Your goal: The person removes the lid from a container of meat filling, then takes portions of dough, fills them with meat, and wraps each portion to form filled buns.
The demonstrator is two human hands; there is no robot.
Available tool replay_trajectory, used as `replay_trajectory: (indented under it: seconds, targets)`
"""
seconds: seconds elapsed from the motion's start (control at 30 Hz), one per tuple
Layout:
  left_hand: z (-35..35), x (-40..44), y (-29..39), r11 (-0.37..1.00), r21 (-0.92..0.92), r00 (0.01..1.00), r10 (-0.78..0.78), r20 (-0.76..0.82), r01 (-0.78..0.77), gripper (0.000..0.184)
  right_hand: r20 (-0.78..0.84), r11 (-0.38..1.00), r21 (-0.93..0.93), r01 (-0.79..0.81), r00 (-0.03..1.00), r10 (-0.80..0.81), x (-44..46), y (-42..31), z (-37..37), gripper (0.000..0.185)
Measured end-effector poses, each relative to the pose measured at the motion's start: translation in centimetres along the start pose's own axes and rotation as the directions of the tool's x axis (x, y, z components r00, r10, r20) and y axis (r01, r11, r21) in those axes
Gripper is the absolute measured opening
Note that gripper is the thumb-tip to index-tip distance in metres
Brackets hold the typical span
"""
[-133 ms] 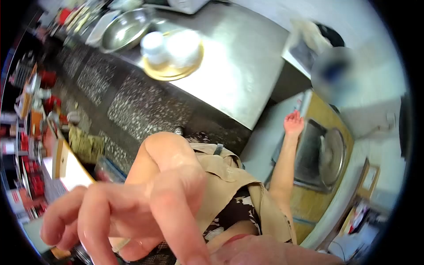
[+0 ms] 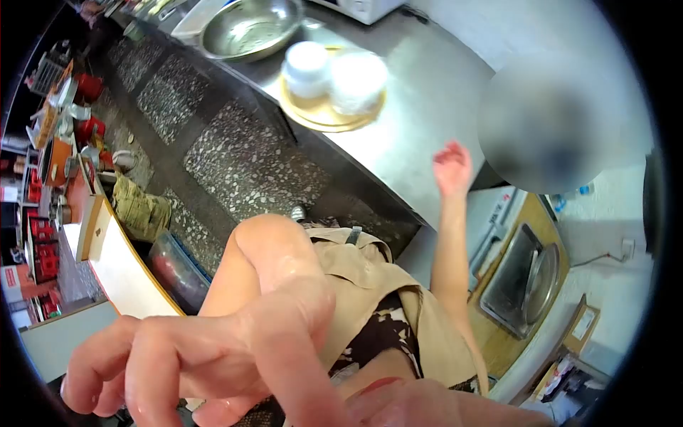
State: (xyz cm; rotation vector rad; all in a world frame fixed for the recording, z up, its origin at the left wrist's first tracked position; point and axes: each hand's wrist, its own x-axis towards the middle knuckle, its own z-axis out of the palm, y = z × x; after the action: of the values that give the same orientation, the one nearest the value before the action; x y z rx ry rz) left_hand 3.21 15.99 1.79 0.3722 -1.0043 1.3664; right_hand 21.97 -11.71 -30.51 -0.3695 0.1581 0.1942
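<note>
Large and close to the camera at the lower left is my left hand [image 2: 192, 356], its bent fingers apart and nothing visible between them. My right arm stretches up the right side. At its end my right hand [image 2: 452, 169] appears over the near corner of the metal counter [image 2: 434, 92], loosely curled and seemingly empty. Two white stacks, one at the left [image 2: 306, 69] and one at the right [image 2: 358, 80], stand on a round yellow tray [image 2: 324, 122], away from my right hand.
A shiny metal bowl [image 2: 250, 30] is at the counter's far left. Lower right, a round metal lid [image 2: 544, 285] lies against a dark rectangular basin [image 2: 506, 285]. A clear bin [image 2: 178, 274] stands beside a white-topped table [image 2: 131, 277]. A blurred grey disc covers the upper right.
The view has shifted, and the counter's objects appear farther right. My right hand has moved up from beside the basin to the counter's corner. My left hand stays near the camera.
</note>
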Motion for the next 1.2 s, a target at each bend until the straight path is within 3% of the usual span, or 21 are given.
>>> replay_trajectory:
  seconds: [0.03,0.07,0.13,0.17,0.3,0.43,0.63,0.67,0.73,0.83,0.9,1.07,1.13,1.17,1.2]
  targets:
    - [-2.4,1.8,0.2,1.0,0.019,1.0,-0.025,0.0,0.025,0.072,0.022,0.989,0.023,-0.147,0.989,0.146,1.6,6.4,3.8,0.017]
    - [-4.8,3.1,0.9,0.999,0.026,0.999,-0.042,-0.024,0.043,0.07,-0.011,0.962,-0.106,-0.251,0.968,0.251,3.1,11.6,5.2,0.014]
    - [-8.8,6.1,1.9,0.993,0.016,0.994,-0.112,-0.017,0.113,0.067,-0.046,0.782,0.029,-0.622,0.781,0.623,4.3,22.7,9.0,0.01]
    - [-10.5,7.4,2.5,0.984,-0.019,0.984,-0.177,-0.014,0.177,0.065,-0.055,0.734,-0.076,-0.675,0.737,0.673,4.5,27.1,10.3,0.013]
    - [-18.3,14.3,4.8,0.84,-0.237,0.866,-0.5,0.013,0.489,0.059,-0.199,0.556,-0.214,-0.803,0.594,0.78,6.0,37.3,15.2,0.017]
    - [-25.8,19.1,6.2,0.615,-0.505,0.728,-0.685,0.038,0.605,0.054,-0.243,0.54,-0.25,-0.804,0.592,0.769,11.1,42.0,16.0,0.014]
    - [-37.9,25.2,4.8,0.385,-0.753,0.647,-0.76,0.07,0.534,0.045,-0.33,0.567,-0.243,-0.787,0.617,0.715,19.1,48.1,17.9,0.013]
    - [-39.5,26.1,4.6,0.351,-0.769,0.607,-0.793,0.059,0.534,0.044,-0.332,0.565,-0.235,-0.791,0.612,0.718,20.3,49.7,18.7,0.013]
    - [-42.3,28.4,3.7,0.273,-0.744,0.422,-0.907,0.013,0.61,0.04,-0.289,0.578,-0.233,-0.782,0.623,0.727,23.3,53.4,20.7,0.013]
    - [-47.2,30.6,0.5,0.376,-0.792,0.528,-0.845,-0.081,0.481,0.042,-0.311,0.533,-0.164,-0.83,0.556,0.771,28.5,60.5,24.6,0.015]
    - [-51.9,33.3,-2.2,0.372,-0.697,0.492,-0.87,-0.032,0.613,0.048,-0.293,0.533,-0.16,-0.831,0.556,0.778,32.1,65.4,27.5,0.02]
    - [-61.9,39.3,-6.9,0.389,-0.475,0.453,-0.891,0.021,0.789,0.061,-0.333,0.696,-0.203,-0.689,0.717,0.612,39.3,74.5,35.6,0.036]
    - [-64.5,42.3,-9.0,0.511,-0.091,0.503,-0.859,-0.099,0.855,0.056,-0.379,0.744,-0.222,-0.63,0.759,0.529,42.2,76.8,36.4,0.045]
    - [-66.9,43.3,-9.5,0.504,-0.11,0.496,-0.864,-0.086,0.857,0.056,-0.405,0.778,-0.217,-0.59,0.779,0.478,43.6,77.8,36.8,0.048]
    - [-69.5,44.3,-10.2,0.558,-0.095,0.554,-0.83,-0.066,0.825,0.06,-0.45,0.817,-0.207,-0.538,0.794,0.409,45.2,78.5,36.4,0.05]
